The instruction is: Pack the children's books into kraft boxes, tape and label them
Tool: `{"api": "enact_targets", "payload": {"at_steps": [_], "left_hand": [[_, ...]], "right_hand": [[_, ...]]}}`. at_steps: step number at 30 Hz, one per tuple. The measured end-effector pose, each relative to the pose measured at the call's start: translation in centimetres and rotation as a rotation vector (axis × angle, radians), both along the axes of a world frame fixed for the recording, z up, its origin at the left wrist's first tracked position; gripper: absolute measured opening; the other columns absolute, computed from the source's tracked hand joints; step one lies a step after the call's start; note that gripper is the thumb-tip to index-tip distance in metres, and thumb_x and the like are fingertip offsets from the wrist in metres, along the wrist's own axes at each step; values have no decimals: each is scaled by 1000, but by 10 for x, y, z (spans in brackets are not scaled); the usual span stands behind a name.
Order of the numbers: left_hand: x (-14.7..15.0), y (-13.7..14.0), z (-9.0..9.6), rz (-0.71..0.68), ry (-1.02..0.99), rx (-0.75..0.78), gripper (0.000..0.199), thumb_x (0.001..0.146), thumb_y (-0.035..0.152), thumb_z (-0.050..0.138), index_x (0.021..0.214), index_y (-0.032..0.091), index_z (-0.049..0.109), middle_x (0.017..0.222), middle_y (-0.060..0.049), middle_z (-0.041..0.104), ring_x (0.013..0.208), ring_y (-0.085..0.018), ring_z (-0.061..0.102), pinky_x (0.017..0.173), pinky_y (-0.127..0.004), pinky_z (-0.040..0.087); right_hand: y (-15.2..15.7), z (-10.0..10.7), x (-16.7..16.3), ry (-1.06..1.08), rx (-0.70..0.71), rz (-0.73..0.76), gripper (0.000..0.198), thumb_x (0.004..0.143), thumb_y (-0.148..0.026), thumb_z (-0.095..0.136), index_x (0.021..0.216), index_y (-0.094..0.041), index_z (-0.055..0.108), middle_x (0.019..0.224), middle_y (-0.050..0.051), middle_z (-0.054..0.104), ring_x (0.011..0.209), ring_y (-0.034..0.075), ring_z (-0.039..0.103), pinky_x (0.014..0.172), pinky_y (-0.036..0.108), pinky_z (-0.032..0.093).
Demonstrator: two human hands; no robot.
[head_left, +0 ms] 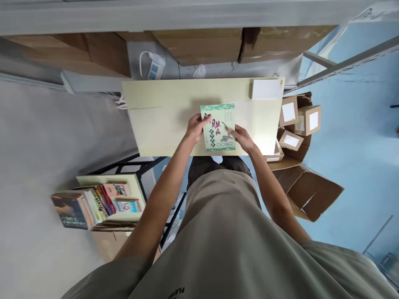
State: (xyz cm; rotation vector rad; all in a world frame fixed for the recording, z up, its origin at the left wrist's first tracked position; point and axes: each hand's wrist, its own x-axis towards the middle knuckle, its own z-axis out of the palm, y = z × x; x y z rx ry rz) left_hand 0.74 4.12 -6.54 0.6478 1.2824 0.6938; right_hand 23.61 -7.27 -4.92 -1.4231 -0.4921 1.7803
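Between my two hands is a pale green paperback book (220,128), its cover up, with green patterned bands and large red and black characters. My left hand (196,128) grips its left edge, thumb on the cover. At the lower right edge, my right hand (242,138) holds it, with fingers partly hidden by the book. It is over a pale cream tabletop (174,124); whether it touches the surface I cannot tell. A white rectangular stack or box (266,89) lies at the table's far right corner.
Several labelled cardboard boxes (311,120) sit in a large open carton (314,193) to the right. At lower left, books (99,201) stand on a small shelf. Behind the table are a white power strip (156,68) and brown cartons (202,45) beneath a grey shelf beam (187,16).
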Motion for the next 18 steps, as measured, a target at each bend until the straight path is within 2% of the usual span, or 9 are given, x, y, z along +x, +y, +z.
{"api": "enact_targets", "payload": {"at_steps": [3,6,9,12,18], "left_hand": [[29,-11,-30,63,80,-118,65,60,62,117,91,20,78,94,-10,86,96,-32,84,87,-43,69],[33,-11,-45,66,135,-154,59,66,61,114,90,19,79,94,-12,87,97,-33,84,86,-44,68],[26,-11,-51,73,156,-92,57,69,62,111,92,20,80,97,-11,86,95,-30,83,85,-42,67],[16,-13,-53,49,163,-30,56,72,63,108,97,21,80,100,-10,86,92,-26,81,81,-38,65],[-3,-7,-60,56,290,78,56,83,70,100,91,22,73,87,-5,76,88,-24,75,78,-34,61]], "right_hand": [[1,-19,13,-98,41,-33,76,77,-84,98,125,-26,83,120,8,90,115,32,84,104,51,73],[12,-43,8,-212,29,-28,78,80,-93,88,117,-26,80,108,7,88,106,30,82,94,47,72],[19,-54,3,-372,-9,36,72,83,-96,82,106,-27,75,96,4,84,97,28,80,90,44,69],[19,-54,2,-489,-26,79,67,91,-95,76,101,-28,70,93,4,84,94,27,79,90,42,67],[25,-56,-2,-573,-23,132,43,112,-69,66,96,-29,64,95,6,85,93,25,82,96,41,64]]}}
